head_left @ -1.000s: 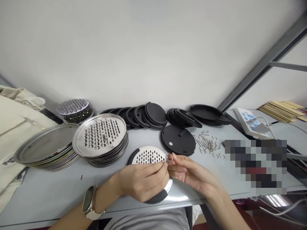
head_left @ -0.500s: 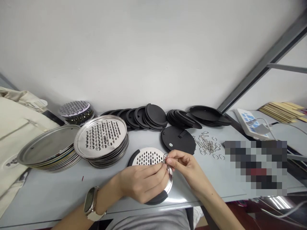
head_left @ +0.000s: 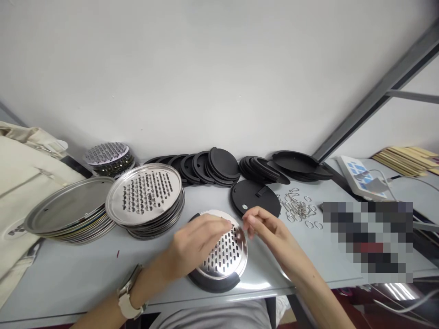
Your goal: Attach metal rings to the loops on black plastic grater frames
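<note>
Two hands [head_left: 224,240], grater [head_left: 223,253] by table edge

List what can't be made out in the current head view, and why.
All in the head view:
- Anything in the left hand: motion blur and its own back hide the grip.
- Anything in the right hand: curled fingers hide its palm.
- Upper-left part of the perforated metal disc: behind the left hand.
- Print on the small label: too small.
- Whatever lies under the mosaic patch: pixelated.
- Rest of the cream fabric: cut off by the left edge.
</note>
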`<control>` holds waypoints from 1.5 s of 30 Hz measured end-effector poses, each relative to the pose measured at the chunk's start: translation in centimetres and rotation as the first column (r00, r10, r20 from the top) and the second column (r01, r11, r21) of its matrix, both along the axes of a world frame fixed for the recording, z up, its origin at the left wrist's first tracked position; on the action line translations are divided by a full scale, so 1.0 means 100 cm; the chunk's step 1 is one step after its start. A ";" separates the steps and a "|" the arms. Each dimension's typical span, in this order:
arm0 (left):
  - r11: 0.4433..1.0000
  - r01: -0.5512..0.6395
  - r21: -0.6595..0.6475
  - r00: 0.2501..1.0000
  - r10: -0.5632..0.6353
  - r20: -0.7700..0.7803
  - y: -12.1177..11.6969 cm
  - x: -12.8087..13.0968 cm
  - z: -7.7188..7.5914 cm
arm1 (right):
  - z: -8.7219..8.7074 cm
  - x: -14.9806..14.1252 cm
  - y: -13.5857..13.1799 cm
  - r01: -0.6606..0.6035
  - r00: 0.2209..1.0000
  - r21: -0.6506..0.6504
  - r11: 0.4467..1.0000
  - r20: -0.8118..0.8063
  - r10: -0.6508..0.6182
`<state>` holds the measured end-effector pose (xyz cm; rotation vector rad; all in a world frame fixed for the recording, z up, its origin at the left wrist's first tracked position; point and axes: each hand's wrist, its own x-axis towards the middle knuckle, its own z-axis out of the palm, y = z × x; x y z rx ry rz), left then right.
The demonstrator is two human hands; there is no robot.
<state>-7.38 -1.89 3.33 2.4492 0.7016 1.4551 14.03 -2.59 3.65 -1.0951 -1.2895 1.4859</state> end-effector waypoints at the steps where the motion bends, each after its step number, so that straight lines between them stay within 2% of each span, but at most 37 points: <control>1: 0.986 -0.012 -0.164 0.994 0.029 0.104 -0.001 0.002 0.000 | 0.002 0.000 -0.002 0.015 0.997 0.087 0.996 0.071 -0.022; 3: 0.887 0.040 -0.460 0.955 0.101 0.278 -0.002 0.006 0.003 | 0.003 -0.003 -0.007 -0.018 0.984 0.221 0.975 0.176 -0.022; 5: 0.726 0.164 -0.668 0.914 0.143 0.380 -0.001 0.009 0.006 | 0.001 -0.009 -0.011 -0.079 0.972 0.305 0.949 0.236 0.005; 7: 0.599 0.261 -0.758 0.889 0.157 0.430 0.000 0.012 0.008 | -0.003 -0.016 -0.013 -0.099 0.969 0.332 0.938 0.246 0.015; 9: 0.530 0.312 -0.789 0.876 0.162 0.455 0.003 0.013 0.009 | -0.006 -0.021 -0.012 -0.084 0.978 0.297 0.951 0.209 0.021; 12: 0.484 0.349 -0.802 0.864 0.165 0.475 0.003 0.014 0.008 | -0.008 -0.022 -0.009 -0.070 0.984 0.228 0.971 0.175 0.030; 17: 0.452 0.374 -0.810 0.864 0.148 0.481 0.000 0.015 0.005 | -0.004 -0.018 -0.005 -0.090 0.983 0.205 0.975 0.178 0.053; 19: 0.439 0.379 -0.815 0.863 0.152 0.483 0.001 0.015 0.005 | -0.003 -0.018 -0.006 -0.102 0.990 0.142 0.985 0.114 0.086; 23: 0.430 0.367 -0.825 0.866 0.166 0.472 0.004 0.015 0.006 | -0.004 -0.021 -0.009 -0.211 0.975 0.017 0.977 -0.068 0.211; 26: 0.428 0.355 -0.831 0.872 0.169 0.459 0.005 0.015 0.007 | -0.003 -0.022 -0.009 -0.211 0.971 0.029 0.977 -0.107 0.213; 29: 0.413 0.365 -0.834 0.876 0.150 0.458 0.004 0.014 0.008 | -0.002 -0.022 -0.010 -0.146 0.988 0.123 0.982 -0.035 0.151; 34: 0.429 0.329 -0.841 0.893 0.149 0.425 0.004 0.015 0.005 | -0.009 -0.025 -0.014 -0.060 0.980 0.256 0.965 0.200 0.007; 37: 0.468 0.259 -0.845 0.919 0.151 0.365 0.004 0.015 0.002 | -0.014 -0.024 -0.013 -0.040 0.950 0.360 0.932 0.304 -0.077; 39: 0.555 0.121 -0.823 0.952 0.171 0.255 0.002 0.014 0.004 | -0.015 -0.019 -0.010 -0.029 0.925 0.426 0.904 0.354 -0.137; 42: 0.761 -0.129 -0.636 0.989 0.144 -0.029 -0.008 0.005 0.010 | -0.015 -0.005 -0.007 0.013 0.884 0.466 0.885 0.409 -0.228; 43: 0.826 -0.145 -0.544 0.987 0.082 -0.139 -0.013 -0.001 0.012 | -0.016 0.001 -0.007 0.032 0.873 0.457 0.889 0.420 -0.247; 45: 0.908 -0.104 -0.405 0.921 -0.066 -0.384 -0.024 -0.013 0.012 | -0.020 0.012 -0.009 0.069 0.859 0.423 0.903 0.436 -0.270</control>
